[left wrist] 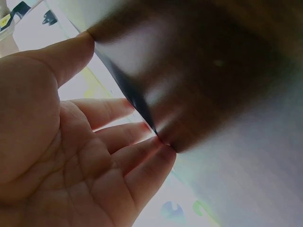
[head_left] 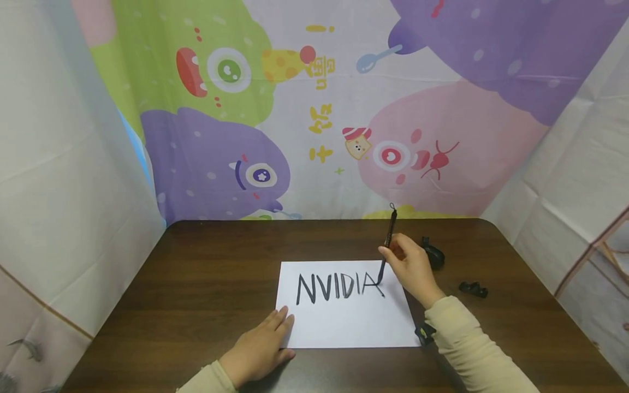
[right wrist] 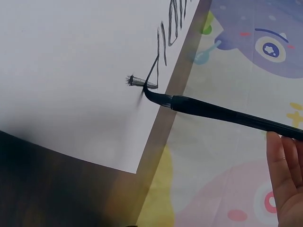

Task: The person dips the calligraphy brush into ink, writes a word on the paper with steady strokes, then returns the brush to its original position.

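A white sheet of paper (head_left: 339,327) lies on the table, with "NVIDIA" brushed across it in black strokes. My right hand (head_left: 410,268) pinches a dark brush (head_left: 388,240) by its handle, held nearly upright with a hanging loop on top. In the right wrist view the bent tip of the brush (right wrist: 158,98) touches the paper at the last letter A. My left hand (head_left: 260,344) rests at the paper's lower left edge, fingers extended. The left wrist view shows the palm of that hand (left wrist: 90,156) and its fingertips against the table surface.
A brown wooden table (head_left: 196,295) fills the lower view. Right of the paper lie a black rounded object (head_left: 434,256) and a small black piece (head_left: 474,289). Behind the table hangs a cartoon-printed cloth (head_left: 295,191); pale cloth walls (head_left: 64,136) stand at both sides.
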The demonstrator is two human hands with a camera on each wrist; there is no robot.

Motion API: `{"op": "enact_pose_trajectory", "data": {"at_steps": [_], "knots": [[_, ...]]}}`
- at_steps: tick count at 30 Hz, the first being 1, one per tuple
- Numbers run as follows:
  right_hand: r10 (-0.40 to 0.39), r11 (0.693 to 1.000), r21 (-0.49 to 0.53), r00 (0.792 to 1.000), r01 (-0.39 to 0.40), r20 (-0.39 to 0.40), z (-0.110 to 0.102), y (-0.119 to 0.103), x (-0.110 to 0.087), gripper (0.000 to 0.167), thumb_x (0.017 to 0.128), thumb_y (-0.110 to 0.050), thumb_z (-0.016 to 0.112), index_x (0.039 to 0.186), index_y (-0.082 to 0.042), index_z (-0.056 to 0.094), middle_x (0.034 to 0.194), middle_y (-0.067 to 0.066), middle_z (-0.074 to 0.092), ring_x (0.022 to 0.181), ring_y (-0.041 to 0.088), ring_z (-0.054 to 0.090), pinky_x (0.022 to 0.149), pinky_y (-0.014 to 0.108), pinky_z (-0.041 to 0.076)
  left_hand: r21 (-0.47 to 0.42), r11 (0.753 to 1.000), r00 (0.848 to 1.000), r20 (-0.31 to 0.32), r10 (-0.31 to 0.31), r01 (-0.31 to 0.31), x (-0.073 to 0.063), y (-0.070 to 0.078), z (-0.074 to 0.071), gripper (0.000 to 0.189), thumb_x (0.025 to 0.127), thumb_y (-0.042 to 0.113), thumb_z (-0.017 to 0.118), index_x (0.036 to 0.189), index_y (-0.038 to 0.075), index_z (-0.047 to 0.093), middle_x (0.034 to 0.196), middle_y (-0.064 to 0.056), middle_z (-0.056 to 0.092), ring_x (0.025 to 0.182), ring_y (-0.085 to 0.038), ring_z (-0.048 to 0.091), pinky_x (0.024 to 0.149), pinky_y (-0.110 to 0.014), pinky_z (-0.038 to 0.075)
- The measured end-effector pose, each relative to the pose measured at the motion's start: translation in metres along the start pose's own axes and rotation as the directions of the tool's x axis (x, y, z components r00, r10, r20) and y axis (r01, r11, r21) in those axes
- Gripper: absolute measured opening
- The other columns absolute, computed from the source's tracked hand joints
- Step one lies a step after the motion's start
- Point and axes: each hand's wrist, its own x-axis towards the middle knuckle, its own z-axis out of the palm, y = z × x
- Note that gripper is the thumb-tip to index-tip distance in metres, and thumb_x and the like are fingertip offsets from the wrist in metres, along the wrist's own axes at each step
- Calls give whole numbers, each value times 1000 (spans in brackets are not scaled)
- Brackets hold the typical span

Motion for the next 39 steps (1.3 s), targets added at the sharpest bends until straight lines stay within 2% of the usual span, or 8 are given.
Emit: {"op": "enact_pose_trajectory", "data": {"at_steps": [8,14,17,23,27,30,35,39], "knots": [[1,1000,-5,1000,-1,5,-2,0,0,15,85,-11,75,92,-7,63,80,3,61,72,12,58,63,26,54,5,1000,1000,2,3,-3,0,0,0,66,89,39,67,142,3,49,153,-20,40,140,-38,42,102,-56,46],[-49,999,7,997,50,-56,-6,0,3,16,82,-7,77,88,-5,62,78,4,62,71,11,58,61,26,53,-20,1000,1000,20,3,-2,-1,2,-3,65,90,37,67,141,2,49,153,-20,40,140,-39,41,104,-57,44],[-54,998,23,995,56,-79,-10,0,6,16,82,-5,77,87,-5,62,76,5,62,70,9,58,60,23,51,-22,1000,1000,19,4,-3,-1,2,-4,65,90,36,67,141,2,49,153,-20,40,140,-38,41,104,-57,44],[-2,993,114,996,13,-93,-20,-2,11,14,84,-4,75,86,-2,61,72,6,62,62,2,57,57,13,51,-14,1000,1000,8,11,-11,-1,2,-3,65,89,37,68,141,2,49,153,-20,40,140,-39,41,103,-56,45],[60,976,212,994,-40,-88,-28,-4,15,14,85,-2,73,88,2,60,72,11,61,60,-4,57,57,14,53,-8,1000,1000,-3,17,-17,-1,1,-2,65,89,37,68,140,1,50,152,-20,41,139,-38,42,103,-55,45],[110,965,248,990,-86,-85,-35,-5,19,14,86,-2,72,91,3,60,74,14,61,61,-7,58,59,13,54,-5,1000,1000,-9,19,-19,-2,2,-2,65,89,37,69,140,1,50,152,-21,42,139,-38,43,102,-55,46],[158,962,238,984,-134,-82,-47,-4,26,16,87,-7,72,92,3,61,74,12,61,59,-7,62,57,17,55,-4,1000,1000,-6,15,-15,-1,1,-1,65,89,37,68,140,2,50,152,-20,42,139,-38,43,103,-55,46],[147,973,190,986,-129,-82,-57,-2,31,17,88,-9,72,94,2,61,74,7,60,58,-6,62,56,16,53,-3,1000,1000,-7,14,-14,0,0,0,65,89,37,68,140,2,50,152,-21,42,139,-38,43,102,-55,46]]}}
